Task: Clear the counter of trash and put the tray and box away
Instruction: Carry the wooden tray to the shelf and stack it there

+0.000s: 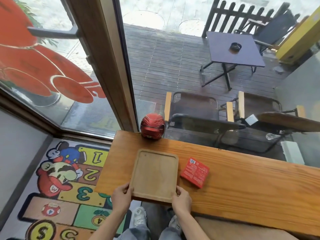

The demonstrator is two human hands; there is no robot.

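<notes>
Both hands, left (121, 194) and right (181, 198), grip the near corners of the tray (155, 175) at lower centre on the desk (242, 184); stiff, light-looking wood, best lifted level by its edges.

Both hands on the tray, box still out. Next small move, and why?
Probably lift the wooden tray straight up off the counter. The left hand and right hand grip its near corners, it looks empty, and the red box lies apart to its right, so nothing should be disturbed.
</notes>
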